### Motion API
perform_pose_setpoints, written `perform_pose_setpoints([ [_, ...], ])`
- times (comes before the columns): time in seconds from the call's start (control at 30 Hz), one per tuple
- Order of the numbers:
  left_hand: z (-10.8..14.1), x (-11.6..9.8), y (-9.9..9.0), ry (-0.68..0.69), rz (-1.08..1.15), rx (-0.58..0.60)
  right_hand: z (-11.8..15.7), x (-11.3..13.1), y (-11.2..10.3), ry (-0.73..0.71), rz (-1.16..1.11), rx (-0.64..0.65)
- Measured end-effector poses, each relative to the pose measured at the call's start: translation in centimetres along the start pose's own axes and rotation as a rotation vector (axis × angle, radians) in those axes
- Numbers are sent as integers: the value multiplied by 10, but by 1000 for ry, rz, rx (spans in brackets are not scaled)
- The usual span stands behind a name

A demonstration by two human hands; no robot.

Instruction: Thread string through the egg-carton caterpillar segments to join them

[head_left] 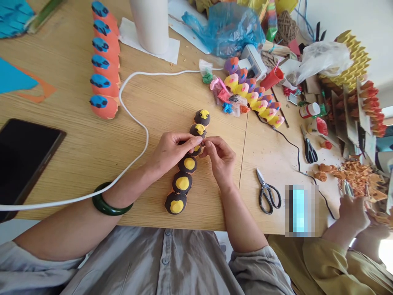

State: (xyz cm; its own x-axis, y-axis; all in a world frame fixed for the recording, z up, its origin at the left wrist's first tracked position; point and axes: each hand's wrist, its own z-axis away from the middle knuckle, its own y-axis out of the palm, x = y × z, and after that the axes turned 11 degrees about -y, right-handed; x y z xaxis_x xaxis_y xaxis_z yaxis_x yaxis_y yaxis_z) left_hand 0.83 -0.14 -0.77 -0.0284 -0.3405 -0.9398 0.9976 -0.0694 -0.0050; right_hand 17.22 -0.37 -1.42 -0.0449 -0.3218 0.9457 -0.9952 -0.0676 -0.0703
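A row of egg-carton cups (pixel 182 183), dark with yellow centres, lies on the wooden table in front of me. The two farthest cups carry small dark marks on their yellow parts. My left hand (pixel 175 150) reaches over the middle of the row, thumb and index finger pinched together above the third cup from the far end. My right hand (pixel 219 157) meets it from the right, its fingertips also pinched. Whatever is between the fingertips is too small to make out.
An orange carton strip (pixel 106 61), a white cable (pixel 147 135) and a phone (pixel 27 159) lie left. Scissors (pixel 267 190) are right, before a co-worker's hand (pixel 353 213). Yellow-pink cups (pixel 253 98) and a blue bag (pixel 236 28) lie farther back.
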Motion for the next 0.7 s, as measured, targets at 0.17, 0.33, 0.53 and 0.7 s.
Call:
perform_pose_setpoints([
  [0.17,-1,-1,0,37,-49,4,0,-2,0,-8,-7,11],
  [0.33,0,-3,0,45,-58,-1,0,-4,-1,-32,-60,15],
  [0.53,2,-2,0,27,-3,-1,0,-6,-2,-40,-30,14],
  [0.7,3,-4,-1,4,40,55,0,-5,-4,-53,0,31],
])
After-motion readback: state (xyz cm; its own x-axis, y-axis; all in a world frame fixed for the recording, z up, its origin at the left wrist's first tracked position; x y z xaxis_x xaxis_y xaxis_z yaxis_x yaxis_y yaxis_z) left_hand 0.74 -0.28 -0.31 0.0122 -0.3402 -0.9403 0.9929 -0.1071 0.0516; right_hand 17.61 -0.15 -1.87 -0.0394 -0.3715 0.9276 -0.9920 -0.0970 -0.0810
